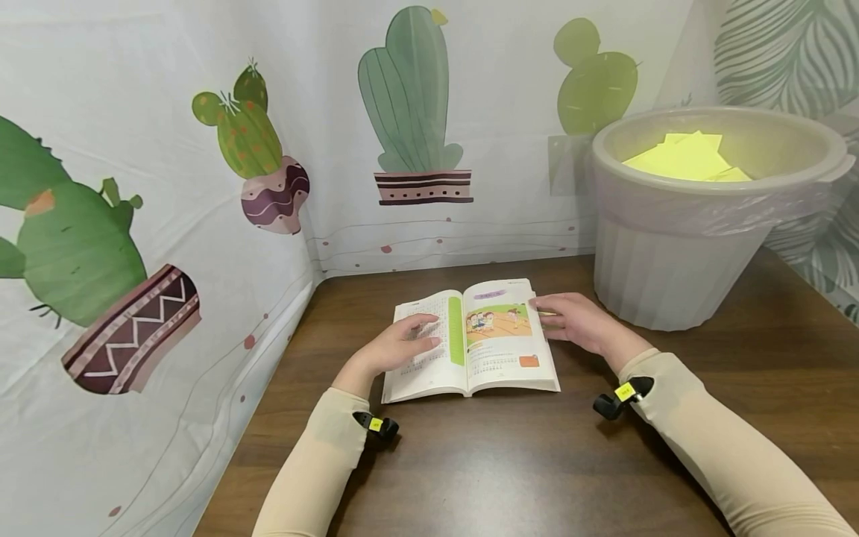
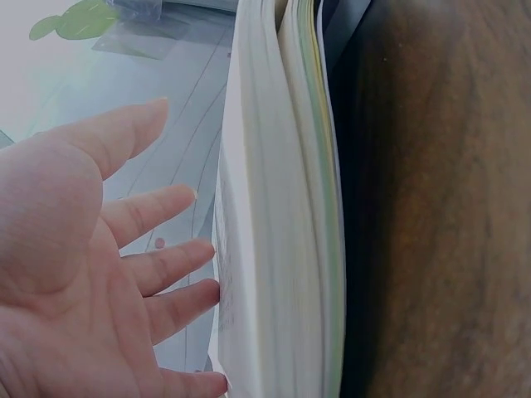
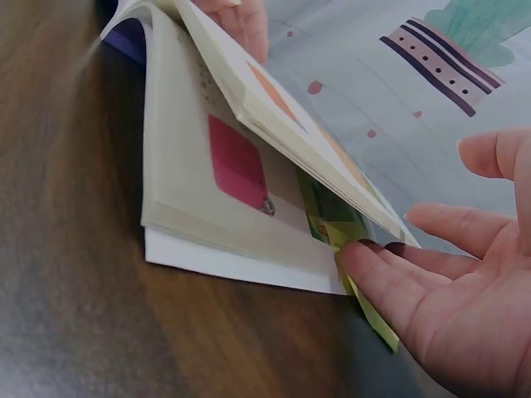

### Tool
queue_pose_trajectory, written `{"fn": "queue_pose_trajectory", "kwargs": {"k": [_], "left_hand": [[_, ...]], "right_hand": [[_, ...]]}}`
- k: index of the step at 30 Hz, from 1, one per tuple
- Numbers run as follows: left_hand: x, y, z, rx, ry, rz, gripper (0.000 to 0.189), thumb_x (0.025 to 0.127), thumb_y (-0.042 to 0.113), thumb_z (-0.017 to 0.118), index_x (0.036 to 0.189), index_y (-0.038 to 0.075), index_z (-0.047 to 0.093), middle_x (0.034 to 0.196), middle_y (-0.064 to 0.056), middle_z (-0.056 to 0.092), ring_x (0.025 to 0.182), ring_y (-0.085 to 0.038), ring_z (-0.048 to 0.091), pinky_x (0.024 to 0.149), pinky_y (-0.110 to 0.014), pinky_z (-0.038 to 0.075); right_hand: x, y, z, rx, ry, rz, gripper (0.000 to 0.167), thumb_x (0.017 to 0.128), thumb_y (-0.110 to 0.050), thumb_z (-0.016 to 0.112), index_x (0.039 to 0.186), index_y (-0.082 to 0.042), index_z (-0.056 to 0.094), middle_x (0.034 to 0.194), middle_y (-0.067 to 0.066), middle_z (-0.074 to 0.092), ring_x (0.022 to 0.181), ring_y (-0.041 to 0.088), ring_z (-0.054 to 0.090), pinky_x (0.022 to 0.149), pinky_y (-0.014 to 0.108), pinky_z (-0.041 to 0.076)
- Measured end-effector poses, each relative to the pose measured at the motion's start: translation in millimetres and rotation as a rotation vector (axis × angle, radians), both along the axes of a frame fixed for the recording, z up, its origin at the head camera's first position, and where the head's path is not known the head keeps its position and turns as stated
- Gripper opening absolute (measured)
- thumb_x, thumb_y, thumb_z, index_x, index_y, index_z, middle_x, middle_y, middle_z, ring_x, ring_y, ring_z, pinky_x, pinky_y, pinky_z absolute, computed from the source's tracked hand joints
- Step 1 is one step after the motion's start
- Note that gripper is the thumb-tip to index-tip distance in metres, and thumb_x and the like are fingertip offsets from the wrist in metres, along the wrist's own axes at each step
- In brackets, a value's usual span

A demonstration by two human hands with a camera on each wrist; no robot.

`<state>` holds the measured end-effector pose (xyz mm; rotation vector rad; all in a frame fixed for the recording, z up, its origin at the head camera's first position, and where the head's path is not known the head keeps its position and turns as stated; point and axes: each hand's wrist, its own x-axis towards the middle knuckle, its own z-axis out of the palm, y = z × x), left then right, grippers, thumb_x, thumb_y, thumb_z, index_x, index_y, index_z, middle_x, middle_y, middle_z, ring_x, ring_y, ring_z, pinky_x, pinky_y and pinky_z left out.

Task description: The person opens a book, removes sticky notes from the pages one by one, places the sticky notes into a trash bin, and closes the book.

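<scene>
An open book [image 1: 499, 365] lies on the table, its right page showing a coloured picture and its left page a green strip. Over the left page my left hand [image 1: 396, 344] has its fingers spread, and in the left wrist view its lower fingertips touch the page. At the book's right edge is my right hand [image 1: 577, 322]. In the right wrist view, a stack of pages [image 3: 286, 124] stands raised there, with fingertips in the gap beneath it and the thumb apart. A yellow paper slip [image 3: 373, 315] sticks out of that gap beside the fingers.
A grey lined bin [image 1: 661, 261] stands on the table [image 1: 429, 462] at the back right, with yellow papers [image 1: 691, 158] inside. A white curtain [image 1: 510, 216] printed with cacti hangs behind and to the left of the table.
</scene>
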<state>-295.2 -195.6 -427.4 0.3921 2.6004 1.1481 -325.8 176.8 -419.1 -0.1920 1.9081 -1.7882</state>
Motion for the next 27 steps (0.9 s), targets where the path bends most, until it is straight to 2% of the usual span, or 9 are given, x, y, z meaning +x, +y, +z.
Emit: {"fn": "queue_pose_trajectory", "kwargs": {"k": [8,15,21,27], "left_hand": [[-0.6,-0.9,-0.3,0.010,-0.003,-0.006,0.060,0.097,0.049,0.066,0.150,0.024,0.051,0.163,-0.007,0.042,0.154,-0.032,0.034,0.123,-0.056,0.030],[-0.3,-3.0,1.7,0.019,-0.013,-0.002,0.062,0.098,0.048,0.067,0.151,0.021,0.051,0.163,-0.008,0.042,0.155,-0.033,0.034,0.124,-0.055,0.030],[1.0,-8.8,6.0,0.000,-0.001,0.016,0.061,0.100,0.043,0.065,0.153,0.017,0.048,0.164,-0.010,0.040,0.155,-0.036,0.031,0.124,-0.056,0.028],[-1.4,-14.3,5.4,-0.017,-0.009,0.033,0.063,0.100,0.047,0.063,0.154,0.017,0.048,0.166,-0.008,0.038,0.156,-0.035,0.030,0.125,-0.056,0.028]], "right_hand": [[1.6,3.1,8.6,-0.016,0.027,0.018,0.059,0.109,-0.030,0.048,0.155,0.006,0.037,0.161,0.026,0.037,0.145,0.040,0.046,0.113,0.048,0.045],[3.1,4.0,14.7,-0.037,0.043,0.004,0.059,0.108,-0.031,0.051,0.154,0.005,0.039,0.159,0.025,0.042,0.133,0.027,0.060,0.106,0.040,0.052],[6.9,3.3,22.8,-0.060,0.074,0.023,0.059,0.108,-0.030,0.052,0.153,0.006,0.040,0.159,0.027,0.041,0.129,0.023,0.064,0.105,0.039,0.054],[11.8,0.8,33.0,-0.064,0.090,0.036,0.057,0.108,-0.027,0.051,0.153,0.006,0.041,0.158,0.026,0.043,0.121,0.016,0.068,0.102,0.036,0.055]]}}
